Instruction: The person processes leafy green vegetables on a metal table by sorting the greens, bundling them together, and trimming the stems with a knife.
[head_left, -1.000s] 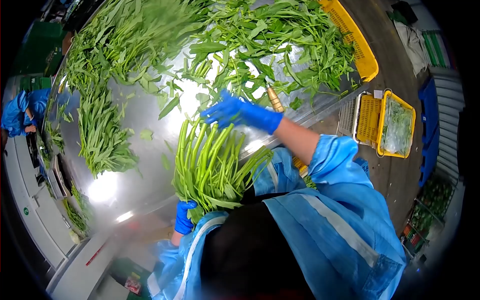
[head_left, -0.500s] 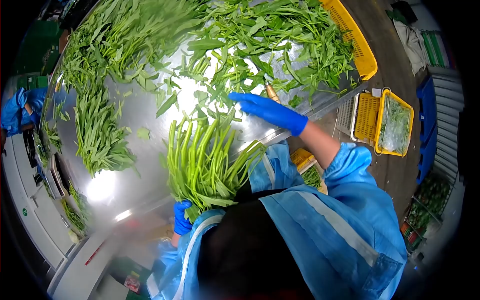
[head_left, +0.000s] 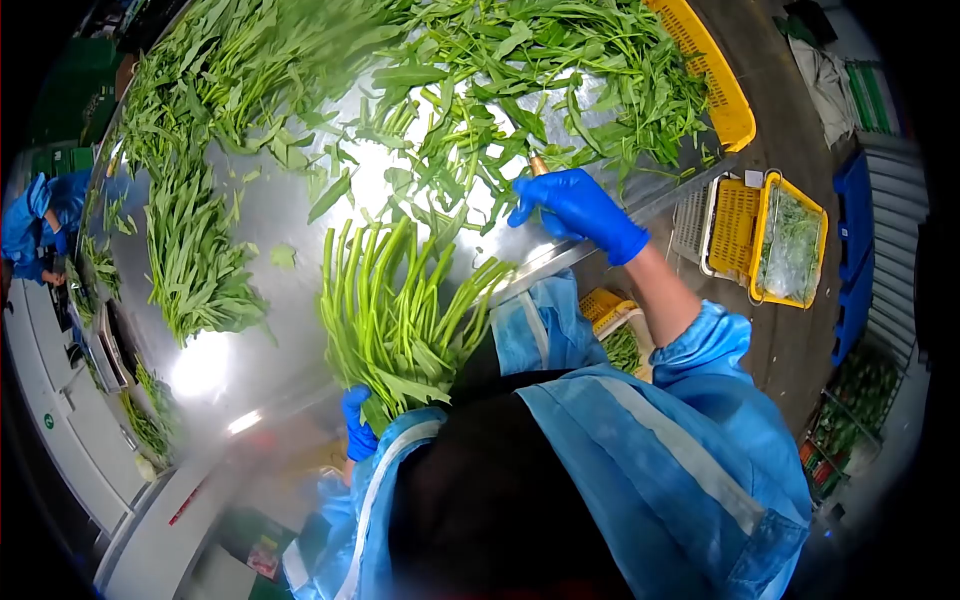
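A thick bunch of water spinach [head_left: 395,310] leans over the near table edge, its cut stems pointing up and away from me. At its leafy lower end my left hand [head_left: 358,425], in a blue glove, is closed around it, partly hidden by leaves. My right hand [head_left: 580,212], also gloved in blue, is at the right table edge with its fingers curled over the handle of a knife [head_left: 538,163]. Only the handle's top end shows above the hand; the blade lies among leaves. Loose stems and leaves [head_left: 440,150] lie just beyond both hands.
Heaps of water spinach [head_left: 270,70] cover the far side of the metal table [head_left: 300,330], with another pile [head_left: 195,250] at left. Yellow crates [head_left: 725,80] [head_left: 790,245] stand at right. A co-worker in blue sleeves [head_left: 45,225] is at far left.
My right hand has moved right and toward me, from flat and outstretched above the leaves to curled over the knife handle. The bunch in my left hand has shifted slightly left.
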